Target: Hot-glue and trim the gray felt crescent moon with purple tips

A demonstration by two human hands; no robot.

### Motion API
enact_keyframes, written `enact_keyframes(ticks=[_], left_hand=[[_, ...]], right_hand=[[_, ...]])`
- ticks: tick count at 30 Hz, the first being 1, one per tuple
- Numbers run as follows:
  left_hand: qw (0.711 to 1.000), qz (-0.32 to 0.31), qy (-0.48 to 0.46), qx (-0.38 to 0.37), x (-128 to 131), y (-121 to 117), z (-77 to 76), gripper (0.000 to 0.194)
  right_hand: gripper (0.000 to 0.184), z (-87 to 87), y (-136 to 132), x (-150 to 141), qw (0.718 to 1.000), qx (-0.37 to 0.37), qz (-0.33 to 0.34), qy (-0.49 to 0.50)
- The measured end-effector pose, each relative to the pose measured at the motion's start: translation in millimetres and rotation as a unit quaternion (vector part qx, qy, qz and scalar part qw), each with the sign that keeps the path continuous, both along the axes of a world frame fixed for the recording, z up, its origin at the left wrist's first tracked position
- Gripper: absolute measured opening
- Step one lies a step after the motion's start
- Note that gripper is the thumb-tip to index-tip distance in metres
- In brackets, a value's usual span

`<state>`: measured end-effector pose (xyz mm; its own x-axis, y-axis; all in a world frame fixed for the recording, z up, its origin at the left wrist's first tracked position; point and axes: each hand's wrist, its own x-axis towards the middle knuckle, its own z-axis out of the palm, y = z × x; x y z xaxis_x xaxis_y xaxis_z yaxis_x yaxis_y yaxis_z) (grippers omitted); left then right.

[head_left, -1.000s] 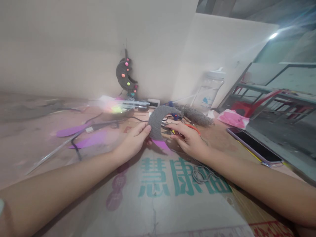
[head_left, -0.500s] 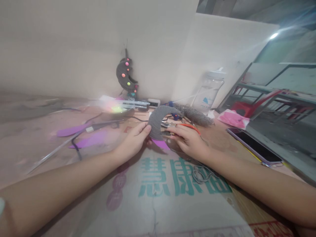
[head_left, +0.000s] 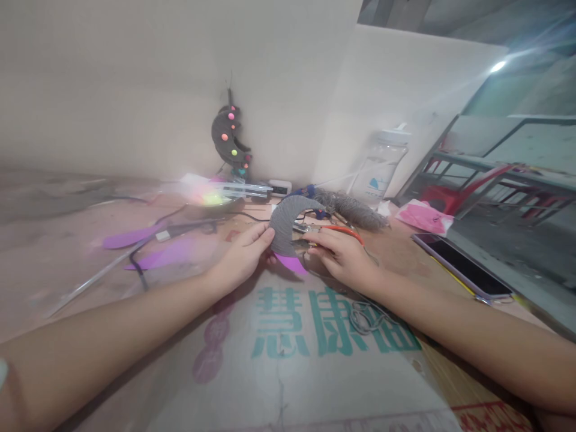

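A crescent moon shape wrapped in grey yarn (head_left: pixel 284 225) is upright in my left hand (head_left: pixel 247 252), the thumb pressed on its outer edge. Its lower tip is a bare purple piece (head_left: pixel 291 264) without wrapping. My right hand (head_left: pixel 339 255) is closed in a pinch by the crescent's inner curve, apparently on the grey yarn; the strand at the fingertips is hard to see. Loose loops of grey yarn (head_left: pixel 366 317) lie below the right wrist. Pliers with orange-red handles (head_left: pixel 344 231) rest just behind the right hand.
A finished-looking grey crescent with coloured balls (head_left: pixel 225 137) is against the wall. Behind the hands are a grey yarn bundle (head_left: pixel 360 211) and a clear bottle (head_left: pixel 378 168). A phone (head_left: pixel 463 264) and pink packet (head_left: pixel 425 217) lie right; purple pieces (head_left: pixel 130 237) and cables lie left.
The crescent has tilted and lowered very slightly in the left hand. Both hands otherwise keep their places.
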<state>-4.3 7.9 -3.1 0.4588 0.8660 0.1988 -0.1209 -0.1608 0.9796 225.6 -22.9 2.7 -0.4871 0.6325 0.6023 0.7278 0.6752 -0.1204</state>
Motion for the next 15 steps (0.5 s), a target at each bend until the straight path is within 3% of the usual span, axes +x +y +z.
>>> enact_keyframes(ticks=[15], left_hand=[[1.000,0.002,0.002,-0.003,0.3,-2.1,1.4,0.029]], right_hand=[[0.026,-0.9,1.1,0.8,1.000,-0.010,0.004,0.002]])
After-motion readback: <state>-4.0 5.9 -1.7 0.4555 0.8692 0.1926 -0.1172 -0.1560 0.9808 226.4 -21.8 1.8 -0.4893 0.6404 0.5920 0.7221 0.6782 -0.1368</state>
